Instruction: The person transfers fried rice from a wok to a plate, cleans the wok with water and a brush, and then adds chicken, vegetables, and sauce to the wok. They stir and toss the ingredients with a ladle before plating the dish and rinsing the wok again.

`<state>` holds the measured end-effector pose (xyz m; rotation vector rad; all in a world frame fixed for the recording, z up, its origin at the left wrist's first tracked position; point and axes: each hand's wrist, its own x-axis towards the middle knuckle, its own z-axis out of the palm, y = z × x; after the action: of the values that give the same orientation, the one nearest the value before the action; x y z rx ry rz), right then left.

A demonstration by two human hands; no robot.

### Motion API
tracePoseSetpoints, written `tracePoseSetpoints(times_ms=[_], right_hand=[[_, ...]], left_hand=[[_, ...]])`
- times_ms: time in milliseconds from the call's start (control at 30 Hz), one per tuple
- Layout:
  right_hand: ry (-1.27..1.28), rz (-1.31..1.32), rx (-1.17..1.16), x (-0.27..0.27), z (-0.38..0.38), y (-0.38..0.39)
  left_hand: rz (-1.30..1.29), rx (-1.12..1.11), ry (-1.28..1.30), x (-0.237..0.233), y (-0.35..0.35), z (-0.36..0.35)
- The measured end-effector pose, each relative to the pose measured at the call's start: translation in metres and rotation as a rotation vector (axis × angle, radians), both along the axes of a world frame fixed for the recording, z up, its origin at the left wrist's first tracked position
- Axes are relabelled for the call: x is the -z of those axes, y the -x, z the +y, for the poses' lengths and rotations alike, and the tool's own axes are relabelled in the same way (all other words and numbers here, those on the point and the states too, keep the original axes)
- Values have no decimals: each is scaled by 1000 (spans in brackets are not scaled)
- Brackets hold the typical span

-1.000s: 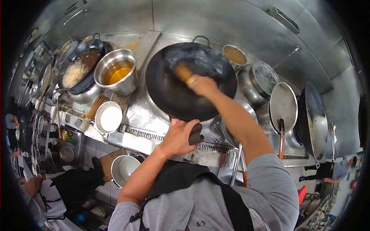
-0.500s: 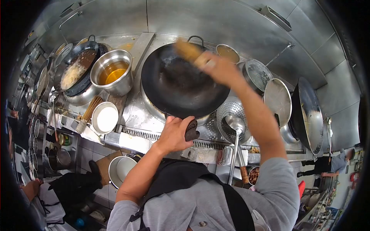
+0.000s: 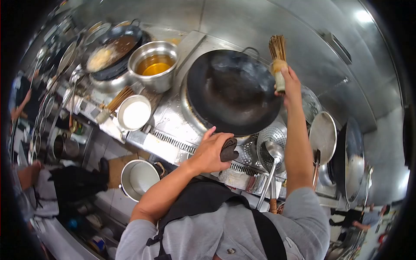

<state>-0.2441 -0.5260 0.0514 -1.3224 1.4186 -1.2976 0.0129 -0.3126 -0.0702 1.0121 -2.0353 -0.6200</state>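
A large black wok (image 3: 234, 93), its inside dark and wet-looking, sits on the burner in front of me. My left hand (image 3: 213, 151) is at its near rim, with a folded dark cloth (image 3: 229, 150) in its grip. Whether those fingers also hold the wok's near handle is hidden. Raised beyond the wok's right side, my right hand (image 3: 291, 86) grips a bamboo wok brush (image 3: 278, 63) by its bound end, bristles pointing up and away from the wok.
Left of the wok stand a steel pot of yellow oil (image 3: 170, 74), a white-filled bowl (image 3: 135, 113) and another bamboo brush (image 3: 117, 103). A ladle (image 3: 274, 151) rests on a perforated strainer (image 3: 264, 135) at the right. Farther right are a mesh strainer (image 3: 323, 135) and another wok (image 3: 352, 160). Other people stand at both sides.
My right hand has lifted the brush from over the wok to its far right, turning the bristles upward. The left hand stays at the near rim with the cloth. My view has shifted.
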Motion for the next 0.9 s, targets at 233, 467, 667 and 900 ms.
tracePoseSetpoints(times_ms=[233, 467, 667, 900], right_hand=[[-376, -388, -562, 66, 164, -130], [-755, -118, -744, 191, 171, -255], [-351, 314, -589, 237, 189, -292], [-296, 257, -837, 219, 282, -185]], left_hand=[[1315, -98, -927, 15, -92, 105], [1555, -412, -879, 49, -146, 165], [1389, -294, -834, 21, -153, 149], [1223, 44, -993, 9, -150, 100]])
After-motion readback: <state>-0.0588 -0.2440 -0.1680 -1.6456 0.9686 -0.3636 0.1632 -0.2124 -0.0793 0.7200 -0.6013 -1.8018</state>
